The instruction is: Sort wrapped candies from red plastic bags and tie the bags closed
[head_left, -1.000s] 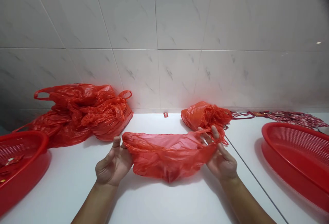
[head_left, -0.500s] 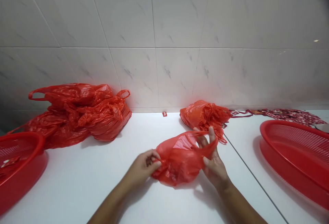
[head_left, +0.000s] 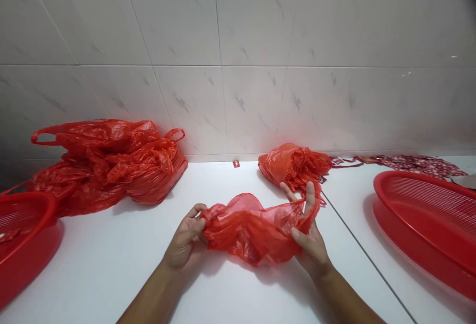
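Observation:
A thin red plastic bag (head_left: 253,235) is stretched between my two hands, low over the white table. My left hand (head_left: 188,237) pinches its left edge between thumb and fingers. At the other end, my right hand (head_left: 308,235) has its fingers spread through the bag's handle loop, with the thumb against the plastic. The bag's mouth gapes upward in the middle, and its lower part looks crumpled. Whether anything lies inside it cannot be made out.
A heap of red plastic bags (head_left: 122,165) lies against the tiled wall at left. Behind my right hand sits another bunched red bag (head_left: 290,163). Red baskets (head_left: 405,185) flank both sides. A tiny red packet (head_left: 236,164) and patterned red pieces (head_left: 424,165) lie along the wall.
My left hand has moved left, pulling the bag wider and flatter. The bag's mouth has spread open, while my right hand stays at its handle.

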Demonstrator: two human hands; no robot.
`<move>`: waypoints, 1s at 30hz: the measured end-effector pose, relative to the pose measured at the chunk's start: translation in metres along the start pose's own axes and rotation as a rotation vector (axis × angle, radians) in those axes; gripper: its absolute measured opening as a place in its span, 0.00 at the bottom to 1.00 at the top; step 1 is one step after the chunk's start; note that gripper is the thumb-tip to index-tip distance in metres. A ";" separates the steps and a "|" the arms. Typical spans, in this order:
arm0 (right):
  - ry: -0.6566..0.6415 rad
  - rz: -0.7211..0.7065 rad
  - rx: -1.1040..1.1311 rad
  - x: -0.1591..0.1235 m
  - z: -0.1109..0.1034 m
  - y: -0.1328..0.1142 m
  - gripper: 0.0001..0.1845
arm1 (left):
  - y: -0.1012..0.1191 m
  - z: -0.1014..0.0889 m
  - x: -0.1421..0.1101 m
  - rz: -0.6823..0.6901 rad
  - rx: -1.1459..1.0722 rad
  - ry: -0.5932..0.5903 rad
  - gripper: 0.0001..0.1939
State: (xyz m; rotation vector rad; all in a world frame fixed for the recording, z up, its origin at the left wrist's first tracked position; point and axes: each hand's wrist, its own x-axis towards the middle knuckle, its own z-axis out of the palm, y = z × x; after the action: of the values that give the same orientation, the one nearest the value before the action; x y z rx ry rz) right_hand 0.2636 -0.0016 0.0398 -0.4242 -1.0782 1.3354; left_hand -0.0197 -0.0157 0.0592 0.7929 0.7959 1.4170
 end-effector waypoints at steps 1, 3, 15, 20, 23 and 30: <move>-0.008 0.012 -0.005 0.000 0.000 -0.001 0.60 | 0.005 -0.002 -0.001 0.007 -0.076 0.005 0.23; -0.025 0.025 -0.037 -0.001 0.000 0.000 0.60 | 0.013 -0.006 -0.002 0.056 -0.145 0.043 0.22; -0.306 -0.313 -0.559 -0.005 -0.001 0.024 0.47 | 0.028 0.006 -0.004 0.186 -0.012 0.059 0.27; -0.358 -0.394 -0.707 -0.003 0.000 0.030 0.47 | 0.026 -0.001 -0.012 0.056 -0.143 -0.123 0.34; -0.318 -0.395 -0.767 -0.002 -0.003 0.034 0.45 | 0.031 -0.013 -0.010 0.078 -0.223 -0.087 0.35; -0.497 -0.346 -0.780 -0.002 0.002 0.022 0.39 | 0.023 -0.003 -0.006 0.291 0.215 -0.030 0.23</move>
State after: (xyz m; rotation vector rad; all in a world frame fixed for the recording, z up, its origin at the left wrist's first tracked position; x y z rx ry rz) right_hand 0.2499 0.0016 0.0221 -0.4479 -1.9968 0.6774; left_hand -0.0341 -0.0213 0.0774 1.1298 0.8436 1.5882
